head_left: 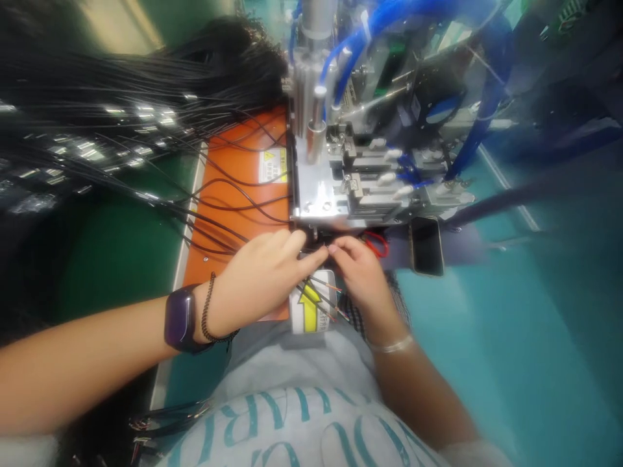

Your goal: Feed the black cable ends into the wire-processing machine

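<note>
My left hand [265, 269] is closed, palm down, over the near edge of an orange work surface [238, 214]. Black cables [221, 243] run into it from the left. Several thin wire ends [328, 301] with bare copper tips stick out below its fingers, above a white label with a yellow arrow [310, 305]. My right hand [363, 275] pinches with thumb and forefinger, its tips meeting those of my left hand. Whatever sits between the tips is too small and dark to make out. Just beyond the fingers stands a metal machine fixture [316, 188].
A large bundle of black cables [146, 97] spreads over the left. Toggle clamps with white-tipped levers [384, 185] and thick blue tubing [409, 16] occupy the machine's right side. A phone [427, 245] lies right of my hands, near a red wire loop [378, 244].
</note>
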Tool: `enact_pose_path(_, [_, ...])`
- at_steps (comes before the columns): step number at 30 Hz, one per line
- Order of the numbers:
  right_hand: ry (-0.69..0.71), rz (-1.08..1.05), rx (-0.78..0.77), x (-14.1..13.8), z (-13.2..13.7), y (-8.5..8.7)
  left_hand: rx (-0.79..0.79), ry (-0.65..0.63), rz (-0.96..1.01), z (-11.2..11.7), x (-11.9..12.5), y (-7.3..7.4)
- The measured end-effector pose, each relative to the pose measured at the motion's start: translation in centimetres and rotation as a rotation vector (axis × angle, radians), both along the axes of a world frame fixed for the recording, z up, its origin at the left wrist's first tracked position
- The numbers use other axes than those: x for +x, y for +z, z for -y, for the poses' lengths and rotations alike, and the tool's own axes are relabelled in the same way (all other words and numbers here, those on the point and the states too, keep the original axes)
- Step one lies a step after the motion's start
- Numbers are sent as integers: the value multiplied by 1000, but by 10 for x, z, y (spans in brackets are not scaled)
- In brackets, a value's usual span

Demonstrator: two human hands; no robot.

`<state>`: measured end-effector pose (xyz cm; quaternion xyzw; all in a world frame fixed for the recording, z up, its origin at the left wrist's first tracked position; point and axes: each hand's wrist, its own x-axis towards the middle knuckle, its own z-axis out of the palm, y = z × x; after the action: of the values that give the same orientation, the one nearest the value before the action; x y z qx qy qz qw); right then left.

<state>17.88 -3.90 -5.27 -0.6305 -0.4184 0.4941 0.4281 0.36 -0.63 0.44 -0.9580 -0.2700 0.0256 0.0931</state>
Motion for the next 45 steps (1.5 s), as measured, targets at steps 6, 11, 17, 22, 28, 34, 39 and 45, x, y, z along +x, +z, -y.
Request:
enact_pose_path(6, [-23,-74,123,5,-1,-7,50,-61,109,-3,-6,-6])
enact_pose_path(11, [-31,74,113,6,-2,-4,-3,-42,112,-1,-4,-4])
enact_pose_path(17, [-10,88,2,0,-4,0,-79,87,8,11,-1,14])
enact_pose_path(22, [-56,233,158,7,8,1,14,112,-5,28,0,14])
enact_pose_path(28, [664,469,743,20,32,23,-15,148,-5,27,1,11])
enact_pose_path(34, [645,460,799,10,35,29,-108,155,-26,19,1,18])
enact_pose_path(39, [448,433,732,9,28,21,-81,193,12,2,-6,12])
enact_pose_path(45, [239,387,594,8,24,14,-128,156,152,-8,-12,12])
